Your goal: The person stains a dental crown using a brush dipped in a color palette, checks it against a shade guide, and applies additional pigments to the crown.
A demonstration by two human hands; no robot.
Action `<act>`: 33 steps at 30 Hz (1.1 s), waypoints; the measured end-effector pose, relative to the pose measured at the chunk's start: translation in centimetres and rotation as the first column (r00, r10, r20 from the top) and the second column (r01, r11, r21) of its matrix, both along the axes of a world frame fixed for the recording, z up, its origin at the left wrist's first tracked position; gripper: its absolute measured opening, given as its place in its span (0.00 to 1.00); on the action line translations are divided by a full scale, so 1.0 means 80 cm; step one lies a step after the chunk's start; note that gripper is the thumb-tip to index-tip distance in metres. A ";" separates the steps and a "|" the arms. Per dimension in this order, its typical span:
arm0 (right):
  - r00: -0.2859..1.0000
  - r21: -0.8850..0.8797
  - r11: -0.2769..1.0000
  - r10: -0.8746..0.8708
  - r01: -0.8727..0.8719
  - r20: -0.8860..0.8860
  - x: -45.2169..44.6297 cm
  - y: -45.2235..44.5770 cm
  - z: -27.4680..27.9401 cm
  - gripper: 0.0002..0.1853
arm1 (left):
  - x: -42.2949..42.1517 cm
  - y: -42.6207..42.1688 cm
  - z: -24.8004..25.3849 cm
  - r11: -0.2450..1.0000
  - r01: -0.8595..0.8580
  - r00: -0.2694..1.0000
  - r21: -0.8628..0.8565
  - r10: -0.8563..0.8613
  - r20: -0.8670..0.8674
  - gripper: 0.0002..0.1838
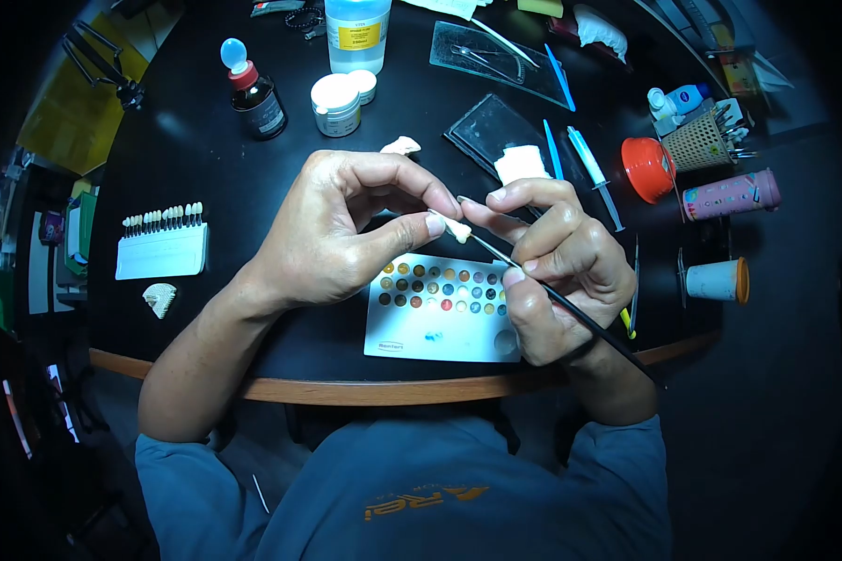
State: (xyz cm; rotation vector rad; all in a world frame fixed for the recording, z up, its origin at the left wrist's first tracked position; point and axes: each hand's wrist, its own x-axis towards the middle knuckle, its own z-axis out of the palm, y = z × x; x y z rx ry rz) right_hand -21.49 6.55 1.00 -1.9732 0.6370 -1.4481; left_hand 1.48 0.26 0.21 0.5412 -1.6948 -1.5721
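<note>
Between the thumb and fingertips of my left hand [341,224] is a small cream-coloured dental piece [457,230], perhaps a crown or bridge. My right hand [571,257] grips a thin dark-handled brush [591,325] like a pen, its tip at the lower edge of the piece. The two hands almost meet at their index fingers. Below them lies a white palette [440,348] with rows of small coloured wells and a blue smear, partly covered by my right hand. A tooth-coloured model piece [401,146] rests just beyond my left hand.
A tooth shade guide [162,251] and a toothed model piece [160,299] lie left. Behind stand a red-capped brown bottle [259,103], white jars [336,106] and a large bottle [357,35]. At right are a syringe [589,161], red bowl [647,169] and white cup [714,281].
</note>
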 end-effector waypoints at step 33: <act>0.992 0.020 0.996 -0.089 0.088 0.091 0.009 0.000 -0.002 0.08 | 0.002 -0.001 0.000 1.000 -0.001 0.999 -0.004 0.001 0.041 0.06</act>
